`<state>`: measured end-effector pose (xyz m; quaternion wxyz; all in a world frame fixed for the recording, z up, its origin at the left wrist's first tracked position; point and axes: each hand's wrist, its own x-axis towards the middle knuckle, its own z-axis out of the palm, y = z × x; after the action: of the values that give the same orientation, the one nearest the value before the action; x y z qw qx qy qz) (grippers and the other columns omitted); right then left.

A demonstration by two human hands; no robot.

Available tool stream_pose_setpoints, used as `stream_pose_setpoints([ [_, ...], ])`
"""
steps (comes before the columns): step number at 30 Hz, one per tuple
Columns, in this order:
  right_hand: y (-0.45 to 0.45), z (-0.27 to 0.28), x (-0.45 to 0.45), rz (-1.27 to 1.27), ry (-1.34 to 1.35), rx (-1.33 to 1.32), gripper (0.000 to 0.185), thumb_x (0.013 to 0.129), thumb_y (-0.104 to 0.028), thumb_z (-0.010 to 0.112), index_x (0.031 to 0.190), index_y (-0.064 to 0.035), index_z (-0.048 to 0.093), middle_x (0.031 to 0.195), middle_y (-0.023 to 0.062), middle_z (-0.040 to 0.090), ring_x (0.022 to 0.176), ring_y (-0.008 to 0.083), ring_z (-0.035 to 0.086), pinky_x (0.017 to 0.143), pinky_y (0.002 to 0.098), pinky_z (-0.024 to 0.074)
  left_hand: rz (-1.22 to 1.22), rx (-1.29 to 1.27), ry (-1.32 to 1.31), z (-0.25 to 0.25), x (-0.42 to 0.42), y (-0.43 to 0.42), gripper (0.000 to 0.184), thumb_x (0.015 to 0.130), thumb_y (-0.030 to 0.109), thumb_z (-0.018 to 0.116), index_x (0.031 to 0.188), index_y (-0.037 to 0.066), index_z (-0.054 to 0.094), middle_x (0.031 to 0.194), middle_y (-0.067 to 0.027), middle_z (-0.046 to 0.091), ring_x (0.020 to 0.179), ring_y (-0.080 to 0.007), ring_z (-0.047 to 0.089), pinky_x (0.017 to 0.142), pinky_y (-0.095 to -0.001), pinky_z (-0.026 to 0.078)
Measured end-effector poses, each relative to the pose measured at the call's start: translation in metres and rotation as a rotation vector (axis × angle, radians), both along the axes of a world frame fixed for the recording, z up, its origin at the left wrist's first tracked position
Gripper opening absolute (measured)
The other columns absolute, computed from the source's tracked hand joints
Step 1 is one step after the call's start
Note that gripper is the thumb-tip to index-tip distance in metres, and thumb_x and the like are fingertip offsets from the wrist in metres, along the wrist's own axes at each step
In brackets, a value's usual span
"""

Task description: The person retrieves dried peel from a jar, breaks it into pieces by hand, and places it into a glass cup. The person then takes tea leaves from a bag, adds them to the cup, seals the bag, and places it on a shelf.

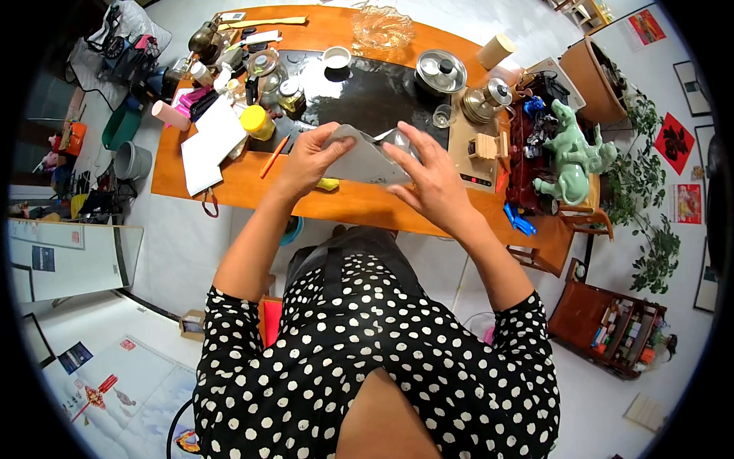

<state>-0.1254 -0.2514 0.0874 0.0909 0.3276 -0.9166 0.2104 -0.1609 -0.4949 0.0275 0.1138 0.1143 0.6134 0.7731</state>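
Note:
A silver-grey pouch point(359, 162) is held up in front of me at the table's near edge, with a gap along its top edge. My left hand point(313, 159) pinches its upper left corner between thumb and fingers. On the other side, my right hand point(432, 176) has its fingers at the pouch's right end, index finger at the top and thumb lower down. What lies inside the pouch cannot be seen. Beneath my left hand, a small yellow-green item point(328, 184) lies on the table, and an orange pen-like stick point(274, 157) is to its left.
On the wooden table point(206, 172) are a black tray point(367, 96), a white cup point(336, 57), a lidded pot point(440, 72), a small glass point(442, 116), a yellow-lidded jar point(257, 122), white paper point(210, 145) and a metal kettle point(486, 101). A green figurine point(569, 157) stands right.

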Motion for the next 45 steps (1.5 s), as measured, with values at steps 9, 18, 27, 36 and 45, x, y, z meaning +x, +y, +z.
stream_pose_setpoints([
  [9, -0.012, 0.001, -0.005, -0.055, 0.296, -0.137, 0.040, 0.079, -0.012, 0.074, 0.116, -0.0039, 0.062, 0.132, 0.0138, 0.052, 0.112, 0.0326, 0.059, 0.089, 0.0386, 0.0525, 0.053, 0.010, 0.140, 0.043, 0.009, 0.007, 0.021, 0.097, 0.019, 0.063, 0.107, 0.003, 0.072, 0.095, -0.0025, 0.071, 0.088, -0.0096, 0.063, 0.080, -0.0258, 0.050],
  [18, -0.009, 0.011, -0.010, 0.043, 0.359, -0.140, 0.038, 0.074, -0.008, 0.073, 0.111, -0.0029, 0.063, 0.117, 0.0122, 0.059, 0.102, 0.0323, 0.063, 0.083, 0.0385, 0.0529, 0.136, 0.020, 0.278, 0.058, 0.014, 0.009, 0.022, 0.097, 0.020, 0.062, 0.106, 0.001, 0.070, 0.103, -0.0093, 0.072, 0.087, -0.0143, 0.067, 0.079, -0.0287, 0.055],
  [27, -0.011, 0.009, -0.006, 0.003, 0.072, -0.252, 0.016, 0.081, -0.010, 0.071, 0.093, -0.0031, 0.062, 0.094, 0.0116, 0.060, 0.081, 0.0318, 0.061, 0.069, 0.0392, 0.0505, 0.116, 0.023, 0.234, 0.060, 0.017, 0.006, 0.020, 0.097, 0.016, 0.063, 0.106, 0.000, 0.071, 0.097, -0.0060, 0.071, 0.088, -0.0118, 0.064, 0.079, -0.0267, 0.051],
  [36, -0.022, 0.001, -0.006, -0.153, 0.035, -0.315, 0.012, 0.088, -0.014, 0.068, 0.088, -0.0043, 0.061, 0.074, 0.0133, 0.062, 0.070, 0.0326, 0.063, 0.063, 0.0409, 0.0495, 0.203, 0.110, 0.021, 0.049, 0.015, 0.016, 0.020, 0.097, 0.021, 0.065, 0.097, 0.001, 0.069, 0.086, 0.0019, 0.061, 0.079, -0.0055, 0.054, 0.069, -0.0224, 0.044],
  [45, -0.027, 0.024, -0.025, -0.052, 0.351, -0.345, 0.037, 0.076, -0.016, 0.079, 0.108, -0.0096, 0.062, 0.093, 0.0082, 0.066, 0.087, 0.0316, 0.063, 0.084, 0.0409, 0.0476, 0.292, 0.121, 0.031, 0.056, 0.018, 0.024, 0.024, 0.094, 0.025, 0.069, 0.097, 0.002, 0.069, 0.084, 0.0026, 0.063, 0.075, -0.0050, 0.054, 0.067, -0.0210, 0.044],
])
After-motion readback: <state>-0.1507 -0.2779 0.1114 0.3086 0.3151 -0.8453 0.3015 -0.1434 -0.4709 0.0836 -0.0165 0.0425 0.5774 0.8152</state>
